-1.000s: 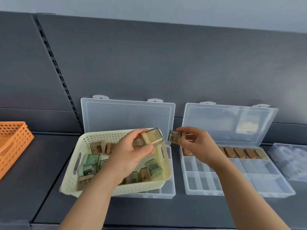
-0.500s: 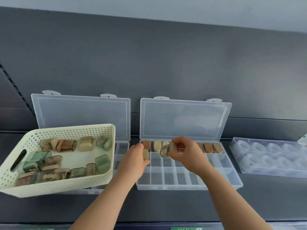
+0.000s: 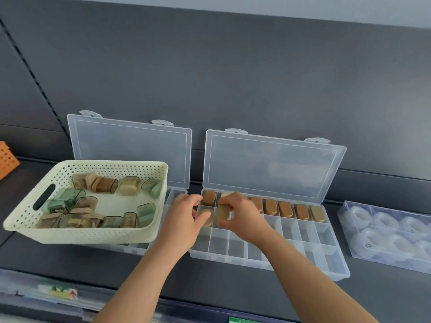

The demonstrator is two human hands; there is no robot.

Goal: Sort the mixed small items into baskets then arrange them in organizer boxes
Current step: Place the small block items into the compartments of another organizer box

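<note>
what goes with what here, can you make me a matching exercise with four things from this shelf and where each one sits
Things:
1. cream basket
2. orange basket
3. box of clear tape rolls
4. right hand

Places:
A. far left edge of the view
B. far right of the shelf
C. resting on the left organizer box
D. over the second row of the right organizer box, on a tan piece

Pairs: 1-C, 2-A, 3-B, 4-D
</note>
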